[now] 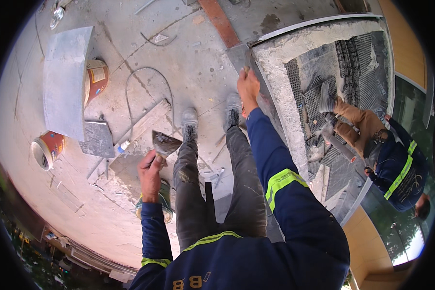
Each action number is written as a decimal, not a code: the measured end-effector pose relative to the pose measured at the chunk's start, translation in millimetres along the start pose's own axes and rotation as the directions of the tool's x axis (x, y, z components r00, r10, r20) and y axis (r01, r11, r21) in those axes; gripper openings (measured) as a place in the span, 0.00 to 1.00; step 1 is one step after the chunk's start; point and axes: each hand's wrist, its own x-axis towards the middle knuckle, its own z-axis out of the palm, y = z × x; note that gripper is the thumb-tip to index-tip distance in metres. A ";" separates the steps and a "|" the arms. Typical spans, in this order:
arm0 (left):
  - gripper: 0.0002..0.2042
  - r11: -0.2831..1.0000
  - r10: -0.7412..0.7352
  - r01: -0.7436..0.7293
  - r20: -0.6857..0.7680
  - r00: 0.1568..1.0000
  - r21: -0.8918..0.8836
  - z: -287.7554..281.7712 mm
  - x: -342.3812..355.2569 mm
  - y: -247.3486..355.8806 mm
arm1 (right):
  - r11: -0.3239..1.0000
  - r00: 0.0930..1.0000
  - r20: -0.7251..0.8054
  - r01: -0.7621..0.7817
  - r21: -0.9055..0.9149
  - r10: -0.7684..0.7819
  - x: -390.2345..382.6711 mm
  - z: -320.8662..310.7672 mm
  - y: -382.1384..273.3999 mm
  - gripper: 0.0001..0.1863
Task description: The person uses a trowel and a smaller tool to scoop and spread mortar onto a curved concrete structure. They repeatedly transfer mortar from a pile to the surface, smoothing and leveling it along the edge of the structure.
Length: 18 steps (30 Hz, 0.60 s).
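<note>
Concrete floor point(198, 63) spreading underfoot.
My L fingers point(152, 160) gripping scraper point(166, 143) by handle, prob. light, stiff; can't tell R fingers' point(249, 81) grip.

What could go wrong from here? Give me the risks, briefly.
1. The looped cord lies on the floor left of the boots; a step that way might snag it.
2. The putty knife in the left hand has a smeared blade; residue could drop.
3. The grey panel overlaps the red bucket; if merely leaning, it could slip.
</note>
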 end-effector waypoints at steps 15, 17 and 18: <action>0.15 0.999 0.041 -0.035 0.221 0.975 -0.028 42.8 -46.3 105.5 | 0.845 0.866 0.499 -0.244 0.476 -0.032 -176.5 -208.6 -44.2 0.24; 0.15 0.998 0.029 -0.047 0.302 0.953 0.051 79.8 -65.8 155.4 | 0.745 0.865 0.497 -0.374 0.553 0.065 -204.3 -294.0 -71.7 0.24; 0.15 0.996 0.040 -0.068 0.371 0.928 0.065 96.5 -73.5 173.5 | 0.680 0.872 0.480 -0.407 0.610 0.092 -214.2 -330.5 -80.8 0.21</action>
